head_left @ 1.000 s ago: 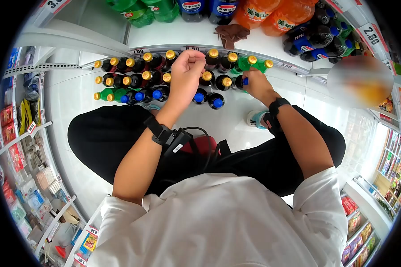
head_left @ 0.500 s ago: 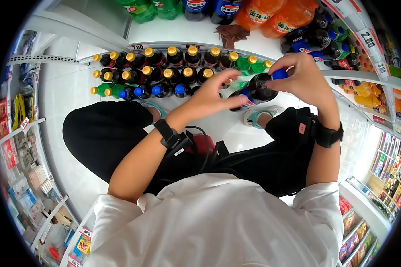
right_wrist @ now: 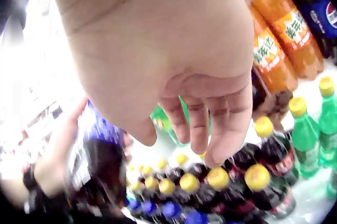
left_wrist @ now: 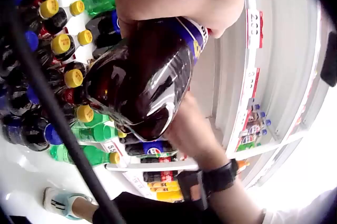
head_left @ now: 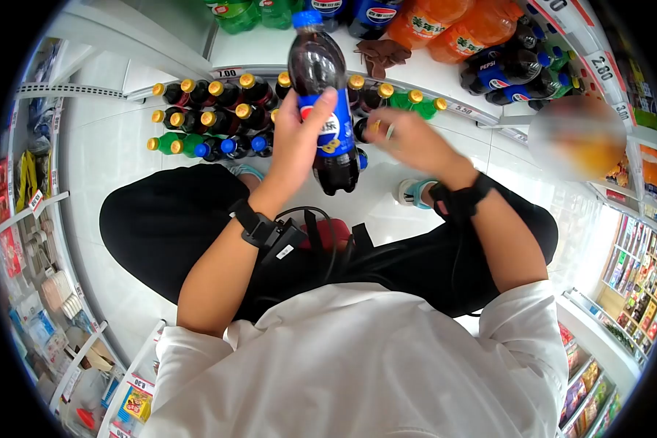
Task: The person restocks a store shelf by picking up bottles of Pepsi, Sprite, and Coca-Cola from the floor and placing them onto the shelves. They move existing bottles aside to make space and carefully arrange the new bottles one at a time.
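Observation:
My left hand (head_left: 297,142) grips a cola bottle (head_left: 317,66) around its blue label, thumb across the front. The bottle has a blue cap and dark contents and is raised above the floor rows, overlapping some of them in the head view. Its ridged base (left_wrist: 131,87) faces the left wrist camera. Blurred in the head view, my right hand (head_left: 423,150) is near the right end of the rows with nothing in it. In the right wrist view its fingers (right_wrist: 199,129) hang loosely bent above the yellow-capped bottles (right_wrist: 218,179).
Rows of small bottles with yellow caps (head_left: 248,79) and blue caps (head_left: 228,146) stand on the floor before the shelf. Larger orange soda bottles (head_left: 427,22) and a brown cloth (head_left: 382,57) are on the shelf. More cola bottles (head_left: 507,69) lie stacked at right.
The right hand lifted the cola bottle by its cap from the rows' right end, then let it go. The left hand has taken it and raised it upright, while the right hand moved back toward the rows.

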### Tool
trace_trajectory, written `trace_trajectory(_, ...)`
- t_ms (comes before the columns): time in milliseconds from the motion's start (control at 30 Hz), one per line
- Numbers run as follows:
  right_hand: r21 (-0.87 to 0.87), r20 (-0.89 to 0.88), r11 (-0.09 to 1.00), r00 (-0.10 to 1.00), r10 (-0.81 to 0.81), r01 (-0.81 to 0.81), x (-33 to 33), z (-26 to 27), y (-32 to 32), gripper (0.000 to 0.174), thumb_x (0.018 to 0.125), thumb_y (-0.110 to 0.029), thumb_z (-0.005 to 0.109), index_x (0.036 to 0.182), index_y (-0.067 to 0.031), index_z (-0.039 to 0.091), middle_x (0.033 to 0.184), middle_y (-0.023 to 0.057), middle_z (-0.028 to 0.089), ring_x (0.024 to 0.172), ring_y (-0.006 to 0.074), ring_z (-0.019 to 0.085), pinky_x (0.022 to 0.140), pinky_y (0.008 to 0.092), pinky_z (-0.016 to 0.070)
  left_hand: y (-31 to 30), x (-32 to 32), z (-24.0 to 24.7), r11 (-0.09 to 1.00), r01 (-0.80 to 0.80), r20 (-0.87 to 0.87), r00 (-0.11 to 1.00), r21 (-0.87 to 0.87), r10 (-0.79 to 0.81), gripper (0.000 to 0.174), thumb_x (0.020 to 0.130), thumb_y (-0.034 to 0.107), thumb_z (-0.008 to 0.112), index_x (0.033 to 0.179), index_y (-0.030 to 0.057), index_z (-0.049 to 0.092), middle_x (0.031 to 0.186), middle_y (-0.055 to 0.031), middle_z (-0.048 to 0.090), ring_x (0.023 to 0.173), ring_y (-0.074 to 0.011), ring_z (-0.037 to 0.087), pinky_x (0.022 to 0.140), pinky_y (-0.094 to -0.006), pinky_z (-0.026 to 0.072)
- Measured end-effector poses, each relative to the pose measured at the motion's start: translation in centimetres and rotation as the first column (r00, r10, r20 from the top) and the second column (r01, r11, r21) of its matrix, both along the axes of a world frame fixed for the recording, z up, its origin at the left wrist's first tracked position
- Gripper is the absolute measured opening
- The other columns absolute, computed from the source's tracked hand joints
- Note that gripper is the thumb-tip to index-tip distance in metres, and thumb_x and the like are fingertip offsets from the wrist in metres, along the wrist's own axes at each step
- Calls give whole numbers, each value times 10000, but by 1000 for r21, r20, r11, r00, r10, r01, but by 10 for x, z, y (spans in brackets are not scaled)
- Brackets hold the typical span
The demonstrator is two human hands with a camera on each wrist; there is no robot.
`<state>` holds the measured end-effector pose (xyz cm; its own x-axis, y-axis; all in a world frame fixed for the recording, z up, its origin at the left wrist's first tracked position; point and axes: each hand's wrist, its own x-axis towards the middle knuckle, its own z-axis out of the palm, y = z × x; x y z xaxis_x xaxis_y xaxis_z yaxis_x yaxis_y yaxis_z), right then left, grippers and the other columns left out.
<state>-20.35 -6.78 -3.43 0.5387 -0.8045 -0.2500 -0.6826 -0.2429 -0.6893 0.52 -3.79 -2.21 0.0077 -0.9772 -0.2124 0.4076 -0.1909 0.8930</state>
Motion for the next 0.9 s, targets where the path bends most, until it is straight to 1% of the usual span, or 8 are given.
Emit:
trace_trajectory(67, 20, -231, 991, 963, 135, -134, 11, -27, 19, 335, 869, -249, 637, 1126, -39, 585, 949, 182, 642, 846, 360, 641, 720, 429, 521, -1, 8, 6, 999, 4, -101, 995, 49, 1, 384, 941, 339, 637, 1148, 29, 544, 925, -74, 656, 754, -130, 651, 690, -270, 535)
trace_trajectory(267, -33, -408, 966, 886, 220, -255, 19, -93, 43, 442, 834, -313, 673, 1139, -22, 539, 991, 240, 614, 909, 398, 650, 742, 469, 546, 4, 17, 1, 996, 24, -189, 982, 88, -7, 392, 951, 367, 618, 1156, 42, 544, 924, -38, 641, 768, -93, 631, 684, -247, 523)
trace_trajectory(400, -49, -418, 966, 884, 210, -252, 22, -100, 48, 471, 822, -292, 684, 1148, -19, 484, 966, 223, 636, 861, 394, 663, 718, 481, 547, 13, 24, 1, 986, 84, -227, 973, 141, -51, 390, 943, 317, 639, 1208, 50, 534, 968, -30, 636, 818, -86, 616, 711, -243, 513)
trace_trajectory(600, -96, -361, 963, 911, 202, -252, 14, -122, 55, 278, 781, -198, 622, 1039, -95, 600, 779, 183, 661, 730, 382, 662, 624, 501, 526, 30, 27, 15, 972, 213, -185, 964, 104, -191, 407, 895, 104, 688, 1255, 44, 508, 1060, -30, 631, 893, -99, 614, 793, -279, 521)
trace_trajectory(667, -68, -375, 943, 884, 279, -326, 13, -116, 52, 441, 812, -300, 641, 1191, -89, 561, 897, 207, 674, 785, 375, 675, 676, 491, 542, 35, 31, 18, 951, 306, -194, 937, 54, -290, 415, 896, 110, 680, 1259, 35, 491, 1066, -63, 639, 892, -140, 640, 795, -312, 535)
trace_trajectory(767, 53, -413, 956, 865, 284, -289, 28, -69, 45, 382, 721, -239, 690, 1058, -67, 635, 924, 195, 686, 866, 361, 684, 742, 467, 547, 36, 24, 69, 882, 468, -299, 836, -51, -461, 381, 927, 209, 643, 1218, 30, 475, 1012, -152, 642, 859, -244, 678, 750, -383, 575)
trace_trajectory(833, 17, -303, 948, 902, 308, -318, 25, -48, 44, 371, 683, -237, 702, 1012, -77, 644, 924, 181, 682, 877, 352, 678, 746, 458, 540, 34, 11, 108, 853, 520, -269, 816, -41, -511, 510, 947, 426, 561, 1184, -18, 479, 993, -175, 627, 820, -288, 675, 705, -415, 572)
trace_trajectory(900, 16, -1, 935, 936, 353, -353, 14, -25, 40, 349, 654, -232, 703, 967, -88, 646, 911, 160, 672, 877, 344, 665, 739, 450, 531, 25, -1, 137, 772, 632, -381, 701, -58, -603, 639, 958, 565, 437, 1135, -42, 528, 977, -170, 632, 823, -291, 676, 715, -419, 572)
